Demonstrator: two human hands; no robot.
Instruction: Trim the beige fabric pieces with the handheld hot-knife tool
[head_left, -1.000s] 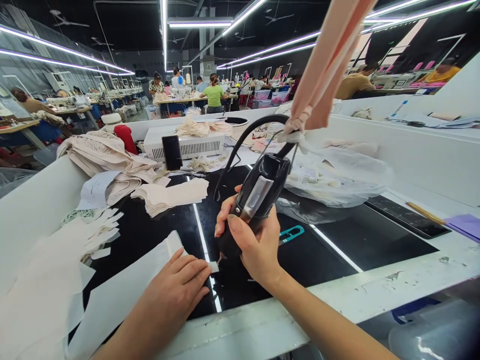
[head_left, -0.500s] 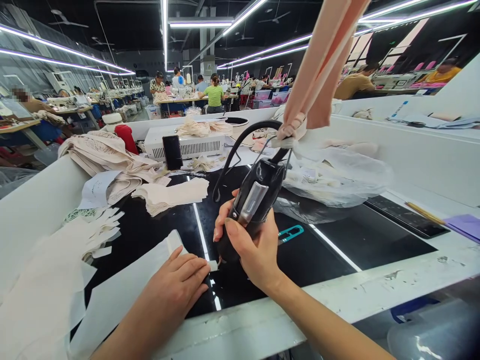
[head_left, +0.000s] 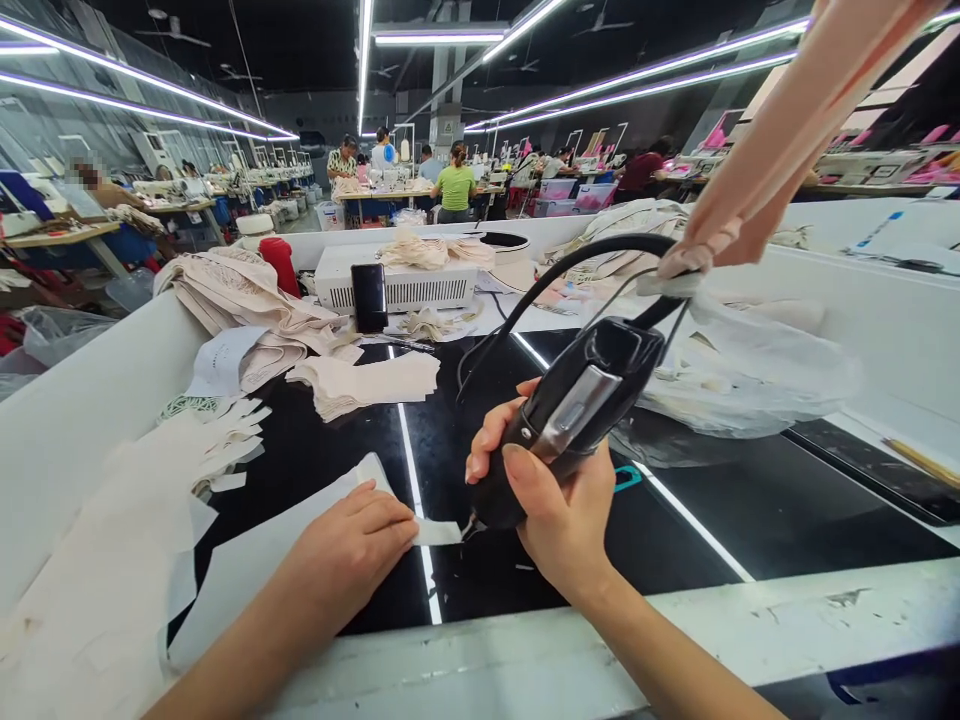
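Glossy black tabletop (head_left: 487, 582) spreads beneath a corded black tool (head_left: 559, 420) gripped in a worker's right hand (head_left: 562, 515). Left of the tool, the left hand (head_left: 360, 545) lies flat on a pale sheet (head_left: 255, 555); a narrow strip (head_left: 439, 532) runs from its fingers to the tool's tip, more of it exposed than 0.5 seconds earlier. Behind the tool, a teal handle (head_left: 628, 478) now shows less. Farther beyond stand 1 phone (head_left: 369, 298) and a vented white box (head_left: 431, 290).
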